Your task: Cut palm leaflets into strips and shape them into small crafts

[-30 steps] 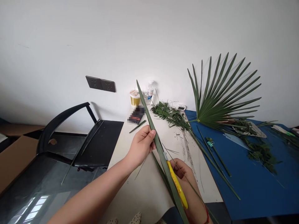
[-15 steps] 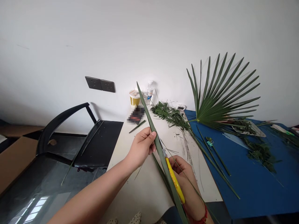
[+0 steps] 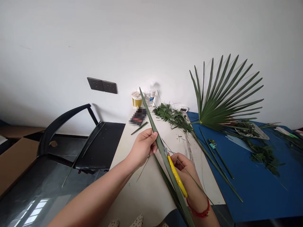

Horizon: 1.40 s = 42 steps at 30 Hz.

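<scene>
Between thumb and fingers, my left hand (image 3: 145, 143) pinches a long green palm leaf strip (image 3: 148, 115), which slants from the upper middle down past my right wrist. My right hand (image 3: 186, 167) is closed around yellow-handled scissors (image 3: 177, 176). Their metal blades lie along the right edge of the strip, just below my left fingers. A thin sliver of leaf trails over my right hand. Beneath the strip hangs a second, darker leaf piece (image 3: 167, 183). Part of the scissors' grip is hidden behind the strip.
Leaf scraps (image 3: 172, 115) are heaped at the back of the white table (image 3: 132, 186), near a bottle (image 3: 151, 94) and a yellow cup (image 3: 136, 100). A fan palm leaf (image 3: 213, 110) and cut stems lie on the blue table (image 3: 255, 195). A black chair (image 3: 99, 148) stands left.
My right hand and the scissors have shifted slightly up along the strip toward my left hand. The strip's tip has dropped a little. My left hand keeps its pinch.
</scene>
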{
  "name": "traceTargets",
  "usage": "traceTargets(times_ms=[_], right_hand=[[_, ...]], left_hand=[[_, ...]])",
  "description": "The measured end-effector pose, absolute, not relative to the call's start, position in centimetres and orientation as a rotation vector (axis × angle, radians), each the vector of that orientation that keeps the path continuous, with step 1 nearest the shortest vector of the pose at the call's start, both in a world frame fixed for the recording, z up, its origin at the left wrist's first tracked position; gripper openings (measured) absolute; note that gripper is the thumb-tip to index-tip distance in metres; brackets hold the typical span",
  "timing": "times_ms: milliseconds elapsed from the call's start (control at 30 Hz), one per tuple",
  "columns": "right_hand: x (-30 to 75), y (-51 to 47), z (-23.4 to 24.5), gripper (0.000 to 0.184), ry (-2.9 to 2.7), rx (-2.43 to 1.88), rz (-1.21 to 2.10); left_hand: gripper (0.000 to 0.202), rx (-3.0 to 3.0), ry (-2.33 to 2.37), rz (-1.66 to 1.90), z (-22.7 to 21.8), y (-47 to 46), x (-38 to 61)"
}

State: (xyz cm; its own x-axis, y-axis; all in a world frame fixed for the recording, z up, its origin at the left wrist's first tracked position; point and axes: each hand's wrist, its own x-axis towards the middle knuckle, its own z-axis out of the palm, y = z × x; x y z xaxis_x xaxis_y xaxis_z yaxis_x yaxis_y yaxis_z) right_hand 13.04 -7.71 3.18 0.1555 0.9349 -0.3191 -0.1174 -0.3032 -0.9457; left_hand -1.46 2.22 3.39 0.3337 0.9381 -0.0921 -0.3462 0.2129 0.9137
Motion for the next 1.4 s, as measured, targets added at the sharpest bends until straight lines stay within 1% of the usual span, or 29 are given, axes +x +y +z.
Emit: traceTargets(times_ms=[167,300,500,600,800,1100,1400], right_hand=[[13.0,-7.2,2.9,0.037,-0.823,-1.466,1.307],[13.2,-7.0,2.6,0.037,-0.803,-1.475,1.366],[13.6,-6.5,2.6,0.037,-0.855,-1.484,1.414],[13.5,-5.9,2.8,0.040,-0.826,-1.465,1.410],[13.3,-5.2,3.3,0.049,-0.770,-1.387,1.390],[13.5,-5.0,3.2,0.037,-0.873,-1.407,1.340],[13.7,-4.4,2.9,0.033,-0.947,-1.451,1.274]], left_hand=[[0.039,0.920,0.786,1.027,3.1,2.4,-1.4],[0.035,0.901,0.792,1.001,3.1,2.9,-1.5],[0.035,0.890,0.788,1.090,3.4,4.4,-1.7],[0.037,0.893,0.788,1.111,3.5,4.7,-1.5],[0.034,0.884,0.772,1.125,3.9,4.5,-0.9],[0.034,0.910,0.776,1.099,3.8,4.1,-0.7],[0.030,0.924,0.793,1.081,3.0,3.9,-0.4]])
